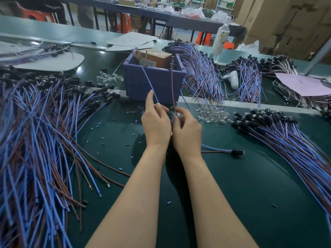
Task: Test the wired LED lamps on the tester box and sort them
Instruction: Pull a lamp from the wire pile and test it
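Head view: tester box (161,83) holds brown block (152,57), lamp wires (150,84) reaching it

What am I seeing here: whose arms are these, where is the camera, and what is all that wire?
No machine here: a person works bare-handed, and the one picture comes from a camera on their head, looking down over both forearms. The left hand pinches a blue wire; the right hand pinches a brown wire. Both wires run up to the top of the purple tester box, so a lamp seems to be under test; the lamp itself barely shows between the hands. On the green table lie a left heap of wired lamps, a right heap of wired lamps, a pile of clear bulbs and one single lamp.
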`<state>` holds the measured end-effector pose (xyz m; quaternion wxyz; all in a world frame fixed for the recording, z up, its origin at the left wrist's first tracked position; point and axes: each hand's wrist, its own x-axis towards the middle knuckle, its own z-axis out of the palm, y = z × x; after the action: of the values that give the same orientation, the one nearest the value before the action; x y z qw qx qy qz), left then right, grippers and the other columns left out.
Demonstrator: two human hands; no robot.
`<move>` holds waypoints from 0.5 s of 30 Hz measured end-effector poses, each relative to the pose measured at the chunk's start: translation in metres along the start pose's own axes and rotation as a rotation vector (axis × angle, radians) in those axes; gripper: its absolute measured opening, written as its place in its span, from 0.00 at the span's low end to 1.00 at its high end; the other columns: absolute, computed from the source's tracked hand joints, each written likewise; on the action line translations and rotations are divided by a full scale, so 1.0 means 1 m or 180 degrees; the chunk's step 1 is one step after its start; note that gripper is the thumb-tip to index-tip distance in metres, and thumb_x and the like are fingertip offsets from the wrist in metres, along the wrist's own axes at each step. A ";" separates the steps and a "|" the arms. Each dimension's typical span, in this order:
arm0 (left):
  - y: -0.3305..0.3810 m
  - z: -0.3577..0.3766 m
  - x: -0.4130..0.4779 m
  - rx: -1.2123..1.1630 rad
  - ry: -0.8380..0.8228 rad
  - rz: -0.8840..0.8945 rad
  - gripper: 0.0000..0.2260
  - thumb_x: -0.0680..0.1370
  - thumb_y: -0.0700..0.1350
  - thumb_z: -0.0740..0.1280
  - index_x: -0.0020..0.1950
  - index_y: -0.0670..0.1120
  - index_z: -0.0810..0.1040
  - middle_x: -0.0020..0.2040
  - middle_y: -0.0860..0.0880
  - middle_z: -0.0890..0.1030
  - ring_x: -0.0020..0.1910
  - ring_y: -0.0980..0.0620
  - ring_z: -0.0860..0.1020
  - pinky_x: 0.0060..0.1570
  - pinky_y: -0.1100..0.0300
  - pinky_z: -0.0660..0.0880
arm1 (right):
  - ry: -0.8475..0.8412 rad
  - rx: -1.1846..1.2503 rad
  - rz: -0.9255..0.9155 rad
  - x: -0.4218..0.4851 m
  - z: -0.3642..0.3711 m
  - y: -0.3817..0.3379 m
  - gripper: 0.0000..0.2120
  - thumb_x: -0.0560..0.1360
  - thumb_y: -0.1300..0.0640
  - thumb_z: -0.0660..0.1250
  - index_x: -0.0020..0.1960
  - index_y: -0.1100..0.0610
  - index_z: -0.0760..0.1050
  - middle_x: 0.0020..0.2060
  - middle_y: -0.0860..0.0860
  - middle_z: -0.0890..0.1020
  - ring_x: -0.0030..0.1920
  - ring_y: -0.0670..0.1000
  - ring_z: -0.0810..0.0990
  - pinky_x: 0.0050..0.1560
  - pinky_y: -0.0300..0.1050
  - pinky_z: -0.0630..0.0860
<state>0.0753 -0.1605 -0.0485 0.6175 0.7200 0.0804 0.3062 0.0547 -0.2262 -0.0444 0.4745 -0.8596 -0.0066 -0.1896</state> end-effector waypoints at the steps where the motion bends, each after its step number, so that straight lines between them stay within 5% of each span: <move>1: 0.000 0.000 0.001 0.0015 -0.0036 -0.0009 0.19 0.82 0.37 0.55 0.73 0.43 0.65 0.34 0.57 0.75 0.32 0.65 0.73 0.38 0.76 0.67 | 0.0001 -0.0004 -0.0019 0.000 0.000 0.000 0.14 0.77 0.62 0.61 0.61 0.57 0.76 0.45 0.58 0.83 0.44 0.56 0.78 0.50 0.49 0.72; 15: 0.000 -0.001 0.008 -0.0038 -0.0172 -0.0057 0.19 0.82 0.38 0.55 0.73 0.45 0.65 0.35 0.57 0.75 0.32 0.65 0.73 0.40 0.74 0.69 | 0.0008 0.0013 -0.0151 0.001 0.001 0.001 0.14 0.77 0.63 0.60 0.61 0.57 0.76 0.45 0.56 0.83 0.46 0.57 0.80 0.50 0.50 0.74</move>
<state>0.0809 -0.1553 -0.0460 0.6265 0.7235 0.0684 0.2816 0.0564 -0.2259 -0.0454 0.4716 -0.8580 -0.0268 -0.2019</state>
